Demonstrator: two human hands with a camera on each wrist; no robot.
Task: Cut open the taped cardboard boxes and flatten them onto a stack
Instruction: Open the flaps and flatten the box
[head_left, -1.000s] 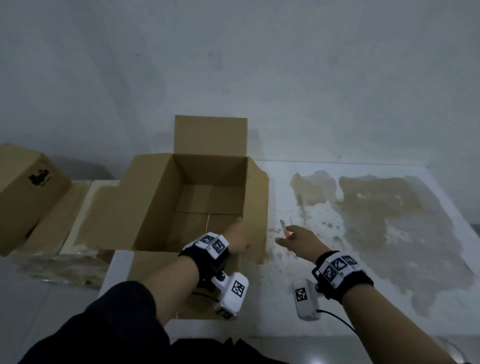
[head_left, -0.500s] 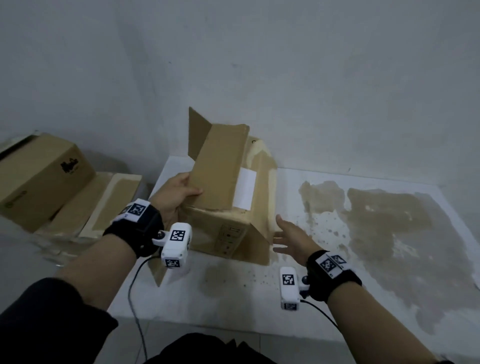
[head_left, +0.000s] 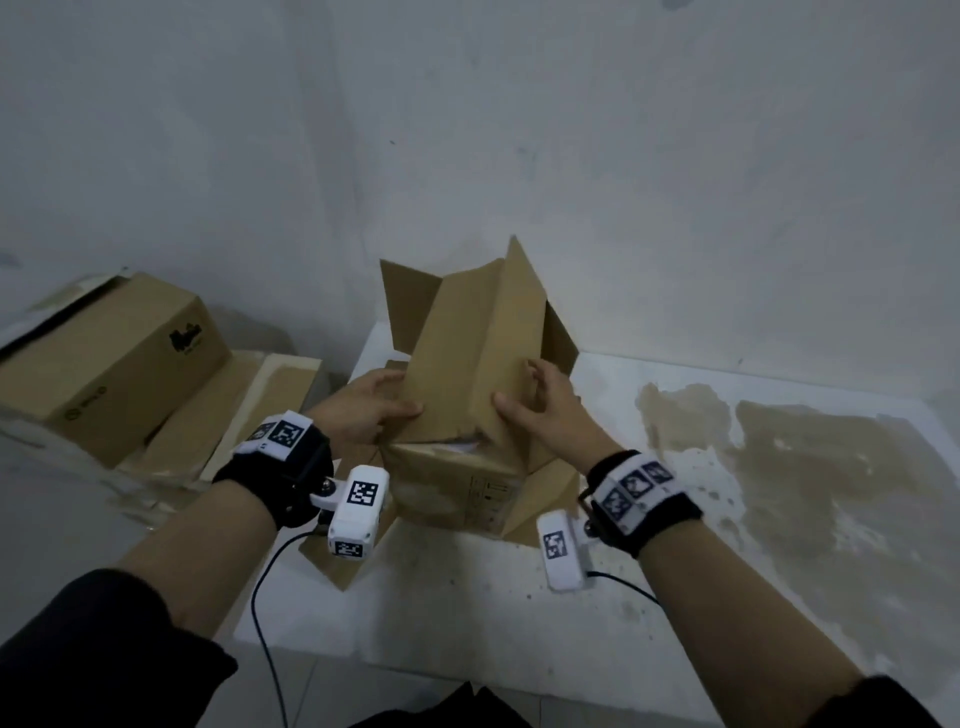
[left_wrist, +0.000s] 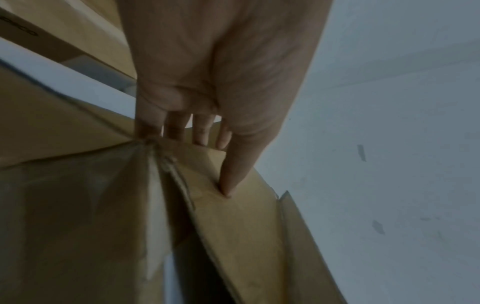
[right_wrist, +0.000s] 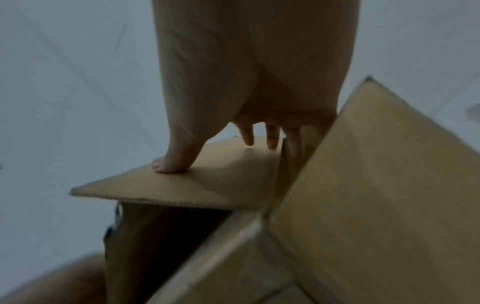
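Note:
A brown cardboard box (head_left: 457, 483) stands on the white table (head_left: 467, 597) with its flaps loose and pointing up. My left hand (head_left: 387, 400) grips the tall flap (head_left: 467, 353) from the left. In the left wrist view that hand (left_wrist: 213, 144) has its thumb on the flap's (left_wrist: 246, 226) outer face and its fingers behind the edge. My right hand (head_left: 537, 408) lies on the right side of the same folded flaps. In the right wrist view it (right_wrist: 215, 152) presses thumb and straight fingers on a flap (right_wrist: 194, 185). No cutter is in view.
A closed cardboard box (head_left: 104, 364) sits at the left on flattened cardboard sheets (head_left: 223, 415) laid beside the table. The table's right half carries a large brown stain (head_left: 779, 493). A grey wall (head_left: 571, 156) stands close behind the box.
The box, which stood open-side up, has been turned over. My left hand came out of it and took a flap. My right hand lost the small cutter and moved onto the flaps.

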